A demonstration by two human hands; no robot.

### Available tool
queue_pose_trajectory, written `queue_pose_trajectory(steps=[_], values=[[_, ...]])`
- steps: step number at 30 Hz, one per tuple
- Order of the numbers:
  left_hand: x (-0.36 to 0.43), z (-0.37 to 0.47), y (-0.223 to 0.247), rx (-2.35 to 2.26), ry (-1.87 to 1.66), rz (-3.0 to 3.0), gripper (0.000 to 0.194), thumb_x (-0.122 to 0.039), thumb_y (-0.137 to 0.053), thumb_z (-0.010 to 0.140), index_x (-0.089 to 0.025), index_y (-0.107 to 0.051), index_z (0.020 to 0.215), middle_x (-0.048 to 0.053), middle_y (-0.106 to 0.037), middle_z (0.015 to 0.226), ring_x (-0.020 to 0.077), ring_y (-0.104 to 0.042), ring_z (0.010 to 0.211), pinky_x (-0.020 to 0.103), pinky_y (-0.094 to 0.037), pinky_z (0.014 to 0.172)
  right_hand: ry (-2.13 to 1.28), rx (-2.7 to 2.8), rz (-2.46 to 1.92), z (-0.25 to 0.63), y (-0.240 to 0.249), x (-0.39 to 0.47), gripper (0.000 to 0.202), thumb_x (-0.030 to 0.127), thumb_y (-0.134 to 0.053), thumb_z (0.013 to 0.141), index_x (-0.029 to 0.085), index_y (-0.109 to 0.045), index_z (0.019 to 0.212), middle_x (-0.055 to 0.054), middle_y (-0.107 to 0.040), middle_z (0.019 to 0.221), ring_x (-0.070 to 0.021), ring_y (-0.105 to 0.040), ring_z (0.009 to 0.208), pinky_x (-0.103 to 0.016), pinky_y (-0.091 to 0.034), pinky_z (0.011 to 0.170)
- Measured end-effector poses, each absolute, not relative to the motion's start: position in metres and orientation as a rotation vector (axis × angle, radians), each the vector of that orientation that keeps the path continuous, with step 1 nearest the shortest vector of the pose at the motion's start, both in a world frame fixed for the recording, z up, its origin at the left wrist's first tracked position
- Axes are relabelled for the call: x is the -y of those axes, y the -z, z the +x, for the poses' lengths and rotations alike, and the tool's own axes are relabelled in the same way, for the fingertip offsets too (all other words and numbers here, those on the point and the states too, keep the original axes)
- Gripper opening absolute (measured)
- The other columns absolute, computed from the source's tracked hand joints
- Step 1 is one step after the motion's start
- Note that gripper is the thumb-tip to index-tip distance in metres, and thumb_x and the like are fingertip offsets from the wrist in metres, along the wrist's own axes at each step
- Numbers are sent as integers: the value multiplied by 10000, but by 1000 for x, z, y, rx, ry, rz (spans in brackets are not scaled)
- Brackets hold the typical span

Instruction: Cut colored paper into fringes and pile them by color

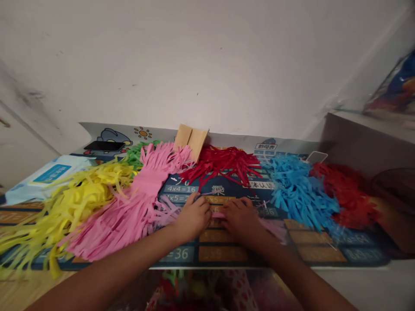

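My left hand is closed at the middle of the desk mat, on the left end of a narrow pink strip. My right hand is closed on the strip's right end, a short gap away. Pale purple fringe sticks out beyond my left hand, and more of it shows past my right hand. Just left of my left hand lies a large pink fringed bundle. Behind both hands is a dark red fringed bundle. My fingers partly hide the strip's ends.
Yellow fringe and a wipes packet lie at the left, a black phone behind. A wooden piece leans at the back. Blue fringe and red fringe lie at the right.
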State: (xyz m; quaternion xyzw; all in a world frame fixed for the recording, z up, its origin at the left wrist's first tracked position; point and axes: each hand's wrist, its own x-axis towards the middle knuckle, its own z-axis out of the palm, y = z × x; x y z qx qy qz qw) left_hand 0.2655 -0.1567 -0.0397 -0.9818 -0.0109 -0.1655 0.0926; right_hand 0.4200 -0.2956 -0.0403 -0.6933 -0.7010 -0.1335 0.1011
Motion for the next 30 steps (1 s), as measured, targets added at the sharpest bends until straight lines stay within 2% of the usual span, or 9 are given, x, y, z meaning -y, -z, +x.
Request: queue_pose_trajectory(steps=[4,7,11,16,21,24,28,30], values=[[150,250,46,-38,562,-2959,144,-202,-565,918,-179,-647,802,16,-633,796,194,-524,869,428,-292,960,373,2169,-1928,423,55,304,66,150,-609,906,197,-639,870,-22,-659,837,-199,-536,842,-375,-299,805],[142,235,50,34,706,-3176,135,-219,-559,931,-218,-671,856,-12,-665,787,158,-553,803,386,-313,891,296,1995,-1907,434,66,313,70,155,-640,890,219,-662,874,-7,-686,869,-195,-546,842,-366,-285,779],[137,230,49,200,756,-3385,145,-258,-568,926,-255,-700,864,-16,-697,819,158,-585,798,380,-313,852,-29,1756,-1953,444,63,315,49,190,-685,867,231,-694,840,-9,-688,896,-194,-558,849,-339,-312,755],[139,239,47,441,618,-3360,198,-293,-558,916,-214,-688,789,10,-662,750,184,-571,777,371,-329,777,-302,1637,-2024,446,53,304,114,179,-674,857,208,-654,748,2,-643,818,-183,-553,813,-312,-345,730],[139,247,49,508,485,-3269,166,-258,-592,865,-192,-629,718,17,-637,721,205,-550,775,387,-311,761,-250,1632,-2110,445,57,299,141,174,-676,815,194,-596,701,5,-598,761,-184,-532,767,-312,-331,687],[139,248,51,503,505,-3248,67,-236,-614,858,-202,-636,805,17,-639,785,207,-539,821,388,-307,771,-183,1626,-2117,445,59,300,106,155,-685,797,192,-604,739,-8,-607,780,-191,-530,769,-322,-330,689],[142,247,56,116,661,-3150,85,-242,-601,905,-302,-659,915,-17,-653,918,199,-508,918,441,-262,903,119,1883,-1945,443,58,306,61,204,-662,860,263,-673,866,-11,-671,936,-228,-525,897,-408,-300,839],[146,248,54,-19,612,-3083,66,-258,-610,902,-291,-656,935,-14,-651,904,201,-495,919,462,-242,944,241,2052,-1860,441,57,307,83,224,-614,912,284,-672,914,-2,-687,947,-229,-521,920,-450,-260,903]])
